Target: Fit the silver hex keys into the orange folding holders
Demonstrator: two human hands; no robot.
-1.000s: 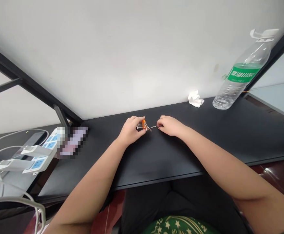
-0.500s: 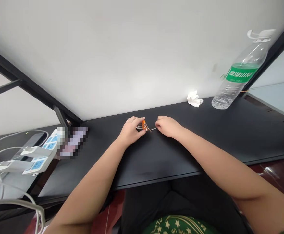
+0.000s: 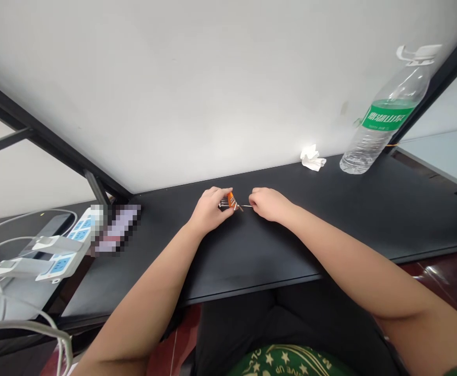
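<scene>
Both hands rest near the back of a black desk (image 3: pixel 330 230), close together and just short of the white wall panel (image 3: pixel 212 94). The left hand (image 3: pixel 208 211) is curled around a small orange piece (image 3: pixel 230 200) with metal parts. The piece sits at the fingertips, pinched between the thumb and the first fingers, with its orange end poking out to the right, toward the other hand. The right hand (image 3: pixel 268 202) is closed in a loose fist, and its thumb and forefinger pinch a thin metal pin (image 3: pixel 246 206). The pin lies nearly level in the narrow gap between the hands, its free tip at the orange piece; whether it touches or enters the piece is too small to tell. Both forearms come in from the lower edge, over dark trousers. To the right, well apart from the hands, a crumpled tissue (image 3: pixel 312 158) lies against the wall panel. Beyond it a clear bottle (image 3: pixel 385 117) with a green label stands on the desk. At the far left a white power strip (image 3: pixel 61 248) with blue sockets holds plugs, with white cables (image 3: pixel 16 313) looping below it.
</scene>
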